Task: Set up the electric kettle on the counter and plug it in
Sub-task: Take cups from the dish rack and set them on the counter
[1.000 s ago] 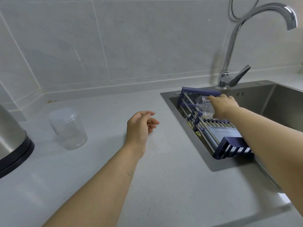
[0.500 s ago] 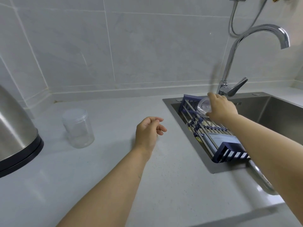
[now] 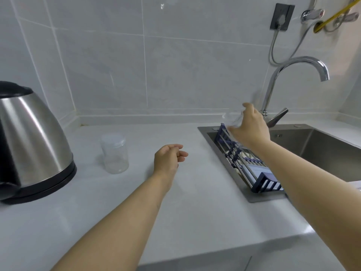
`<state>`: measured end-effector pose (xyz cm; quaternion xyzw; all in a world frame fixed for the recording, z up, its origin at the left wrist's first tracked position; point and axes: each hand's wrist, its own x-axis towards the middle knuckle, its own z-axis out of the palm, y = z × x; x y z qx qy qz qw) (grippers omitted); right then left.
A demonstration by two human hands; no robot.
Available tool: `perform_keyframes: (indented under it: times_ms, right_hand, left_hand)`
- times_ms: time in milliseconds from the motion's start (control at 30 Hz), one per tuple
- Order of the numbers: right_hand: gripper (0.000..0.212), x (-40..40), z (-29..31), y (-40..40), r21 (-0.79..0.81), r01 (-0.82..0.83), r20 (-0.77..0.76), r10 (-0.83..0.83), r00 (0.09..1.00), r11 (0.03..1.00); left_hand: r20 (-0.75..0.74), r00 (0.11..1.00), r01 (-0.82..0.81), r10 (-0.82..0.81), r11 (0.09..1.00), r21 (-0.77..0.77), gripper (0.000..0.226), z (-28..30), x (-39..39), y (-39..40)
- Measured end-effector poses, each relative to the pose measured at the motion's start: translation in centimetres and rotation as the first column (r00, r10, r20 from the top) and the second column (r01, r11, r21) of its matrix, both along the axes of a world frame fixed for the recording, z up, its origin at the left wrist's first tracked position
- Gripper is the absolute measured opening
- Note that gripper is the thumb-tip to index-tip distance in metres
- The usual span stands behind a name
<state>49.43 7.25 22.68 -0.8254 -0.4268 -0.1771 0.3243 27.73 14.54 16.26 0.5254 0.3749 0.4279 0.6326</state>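
Observation:
A steel electric kettle (image 3: 29, 139) with a black lid and black base stands on the white counter (image 3: 195, 208) at the far left. High on the tiled wall at the right is a dark wall socket (image 3: 281, 16) with a plug and cable in it. My right hand (image 3: 251, 126) grips a clear cup (image 3: 232, 118), lifted above the blue drying rack (image 3: 252, 167) in the sink. My left hand (image 3: 169, 158) hovers over the middle of the counter with loosely curled fingers, holding nothing.
A clear lidded plastic jar (image 3: 115, 153) stands on the counter between the kettle and my left hand. The steel sink (image 3: 316, 145) fills the right side, with a curved chrome faucet (image 3: 293, 75) behind it. The counter's front edge runs along the bottom.
My right hand has lifted the clear cup off the rack, up and slightly left. The view has tilted up and back, bringing the kettle and wall socket into sight. My left hand stays put.

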Motion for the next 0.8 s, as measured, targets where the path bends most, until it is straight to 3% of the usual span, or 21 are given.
perform_keyframes:
  times_ms: [233, 433, 733, 800]
  right_hand:
    - [0.081, -8.3, 0.9, 0.8, 0.108, -0.156, -0.159, 0.172, 0.972, 0.982]
    - [0.086, -15.4, 0.7, 1.2, 0.199, -0.24, -0.334, 0.296, 0.895, 0.95]
    - [0.088, -24.0, -0.6, 2.0, 0.208, -0.381, -0.431, 0.434, 0.791, 0.901]
    - [0.089, -25.6, -1.1, 2.3, 0.207, -0.408, -0.446, 0.457, 0.77, 0.889]
  left_hand:
    - [-0.003, 0.998, -0.055, 0.055, 0.998, 0.01, 0.024, 0.6, -4.8, -0.5]
    - [-0.015, 0.996, -0.088, 0.09, 0.992, 0.091, 0.02, 1.3, -8.8, -1.3]
    - [-0.019, 0.987, -0.157, 0.162, 0.974, 0.165, 0.016, 2.1, -16.0, -0.4]
    - [-0.003, 0.984, -0.176, 0.18, 0.968, 0.178, 0.024, 2.1, -17.3, -0.1]
